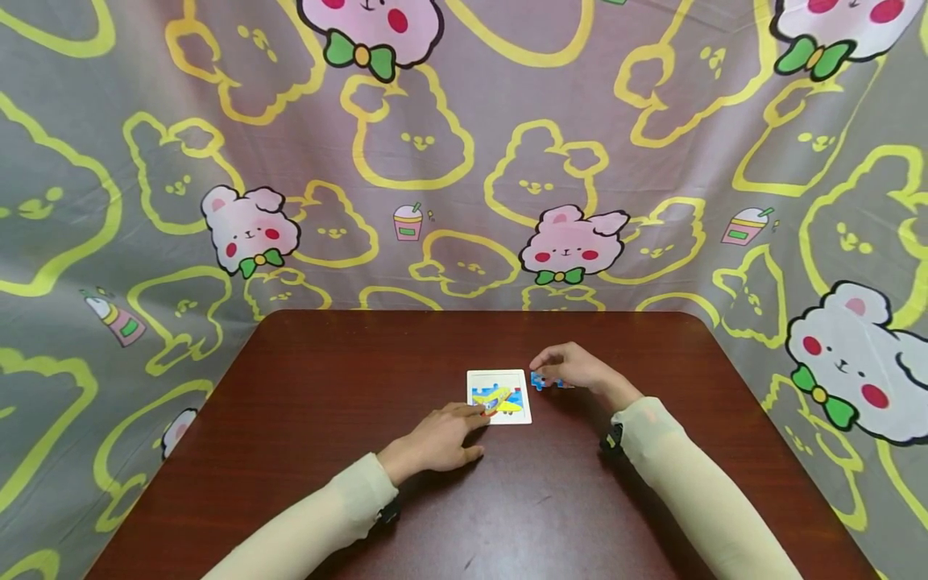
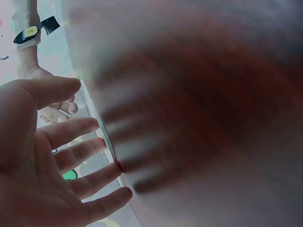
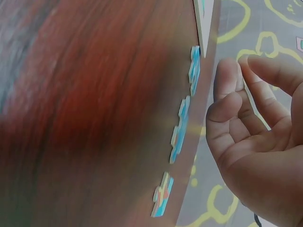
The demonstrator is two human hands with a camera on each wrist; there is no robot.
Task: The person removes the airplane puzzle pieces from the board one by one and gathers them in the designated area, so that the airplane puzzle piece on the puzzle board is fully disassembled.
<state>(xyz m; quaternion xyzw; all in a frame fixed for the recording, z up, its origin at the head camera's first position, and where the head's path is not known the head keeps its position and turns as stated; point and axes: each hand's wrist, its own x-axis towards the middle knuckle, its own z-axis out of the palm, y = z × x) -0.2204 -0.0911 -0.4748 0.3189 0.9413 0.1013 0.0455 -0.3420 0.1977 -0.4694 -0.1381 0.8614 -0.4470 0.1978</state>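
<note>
Puzzle board (image 1: 500,379) lies beneath the fingertips of our left hand (image 1: 441,439), fingers apart; our right hand (image 1: 577,367) curls loosely, unclamped, over blue puzzle pieces (image 3: 181,126)

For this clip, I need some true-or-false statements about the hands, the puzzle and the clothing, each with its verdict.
1. The left hand has its fingers at the puzzle board. True.
2. The picture on the puzzle board is a red car. False: it is a yellow airplane.
3. The loose pieces lie on the table, to the right of the puzzle board. True.
4. The right hand is to the left of the puzzle board. False: it is to the right, at the loose pieces.
5. Both sleeves are black. False: they are pale.
6. A dark band shows by the end of each sleeve. True.
</note>
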